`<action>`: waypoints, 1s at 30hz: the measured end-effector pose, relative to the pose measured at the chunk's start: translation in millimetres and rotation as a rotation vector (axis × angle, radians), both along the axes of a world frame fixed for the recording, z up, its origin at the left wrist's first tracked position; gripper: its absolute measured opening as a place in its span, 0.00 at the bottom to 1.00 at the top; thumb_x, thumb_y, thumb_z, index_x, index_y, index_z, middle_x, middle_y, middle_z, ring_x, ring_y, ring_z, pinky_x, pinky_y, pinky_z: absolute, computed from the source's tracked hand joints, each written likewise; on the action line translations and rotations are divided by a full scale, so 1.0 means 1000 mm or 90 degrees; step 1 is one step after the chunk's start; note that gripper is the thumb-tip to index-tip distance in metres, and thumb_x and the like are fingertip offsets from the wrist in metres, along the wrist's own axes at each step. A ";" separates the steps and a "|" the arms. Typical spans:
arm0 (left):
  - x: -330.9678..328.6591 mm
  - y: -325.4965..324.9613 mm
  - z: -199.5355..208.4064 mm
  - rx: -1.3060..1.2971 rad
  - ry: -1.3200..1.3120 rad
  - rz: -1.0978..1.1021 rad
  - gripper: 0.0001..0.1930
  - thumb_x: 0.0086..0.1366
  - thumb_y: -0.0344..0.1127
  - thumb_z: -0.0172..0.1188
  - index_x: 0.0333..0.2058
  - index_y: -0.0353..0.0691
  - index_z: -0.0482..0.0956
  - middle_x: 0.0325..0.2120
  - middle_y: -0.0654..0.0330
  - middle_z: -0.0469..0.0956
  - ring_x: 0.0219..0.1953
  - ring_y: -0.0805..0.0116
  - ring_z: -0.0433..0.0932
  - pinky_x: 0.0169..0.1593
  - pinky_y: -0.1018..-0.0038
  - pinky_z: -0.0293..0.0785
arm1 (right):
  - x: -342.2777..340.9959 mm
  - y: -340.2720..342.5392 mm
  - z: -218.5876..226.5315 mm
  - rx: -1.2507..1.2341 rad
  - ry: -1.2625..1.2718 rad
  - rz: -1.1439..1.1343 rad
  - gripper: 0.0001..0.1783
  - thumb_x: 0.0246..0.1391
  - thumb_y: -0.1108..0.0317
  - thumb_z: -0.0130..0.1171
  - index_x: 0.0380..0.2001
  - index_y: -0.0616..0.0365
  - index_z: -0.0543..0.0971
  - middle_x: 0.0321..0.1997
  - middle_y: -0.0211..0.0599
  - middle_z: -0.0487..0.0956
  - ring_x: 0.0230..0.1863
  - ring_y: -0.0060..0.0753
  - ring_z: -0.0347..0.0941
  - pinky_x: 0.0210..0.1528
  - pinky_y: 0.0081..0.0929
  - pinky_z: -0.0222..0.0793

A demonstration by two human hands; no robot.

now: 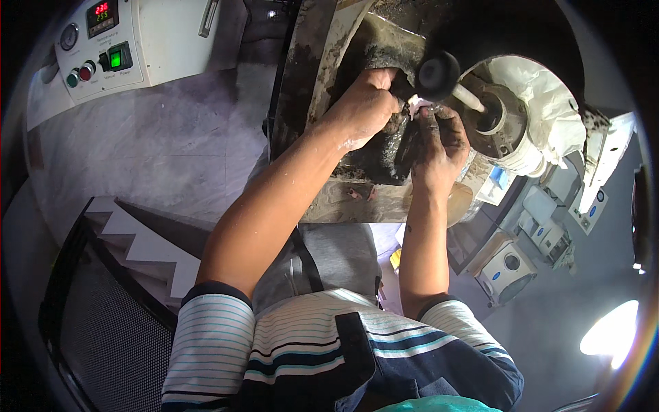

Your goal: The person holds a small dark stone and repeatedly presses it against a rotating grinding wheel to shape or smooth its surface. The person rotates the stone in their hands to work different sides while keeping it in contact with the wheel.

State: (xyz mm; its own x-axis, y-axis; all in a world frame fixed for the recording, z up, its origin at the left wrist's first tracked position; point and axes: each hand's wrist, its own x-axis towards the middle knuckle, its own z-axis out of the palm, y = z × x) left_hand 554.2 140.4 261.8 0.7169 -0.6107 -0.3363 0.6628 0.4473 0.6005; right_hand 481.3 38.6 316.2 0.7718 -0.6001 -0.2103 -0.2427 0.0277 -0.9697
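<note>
Both my hands are in a dirty tray coated with wet dark grey paste. Between them is a small pink-and-white piece, denture-like, though its full shape is covered by my fingers. My right hand pinches it from the right, fingertips smeared grey. From the left, my left hand is curled closed against it, its fingertips mostly hidden. Right above the piece sits a round black wheel on a pale shaft. Whether piece and wheel touch is unclear.
The shaft runs into a grimy motor housing at right, with crumpled white sheeting around it. A white control panel with lit display stands far left. Stepped white boards lean lower left. Boxy white machines stand at right.
</note>
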 end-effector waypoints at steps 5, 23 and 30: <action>-0.002 -0.002 0.001 -0.038 0.117 0.011 0.17 0.47 0.16 0.46 0.38 0.25 0.73 0.30 0.55 0.73 0.31 0.72 0.72 0.31 0.80 0.69 | 0.000 -0.006 -0.003 0.019 0.007 0.005 0.05 0.54 0.80 0.56 0.35 0.64 0.76 0.34 0.30 0.78 0.35 0.17 0.72 0.38 0.15 0.67; 0.008 -0.016 0.002 0.014 0.231 0.041 0.11 0.49 0.21 0.43 0.30 0.34 0.74 0.24 0.59 0.71 0.21 0.73 0.68 0.23 0.75 0.67 | 0.014 -0.009 -0.013 0.040 0.003 0.020 0.11 0.55 0.78 0.56 0.42 0.68 0.77 0.39 0.37 0.80 0.39 0.24 0.75 0.43 0.19 0.70; 0.003 -0.014 0.001 0.024 0.145 0.048 0.16 0.51 0.20 0.44 0.38 0.37 0.73 0.29 0.59 0.76 0.27 0.73 0.75 0.28 0.74 0.75 | 0.018 -0.006 -0.011 0.106 -0.011 0.009 0.15 0.57 0.78 0.54 0.47 0.71 0.74 0.43 0.42 0.79 0.42 0.28 0.76 0.47 0.23 0.71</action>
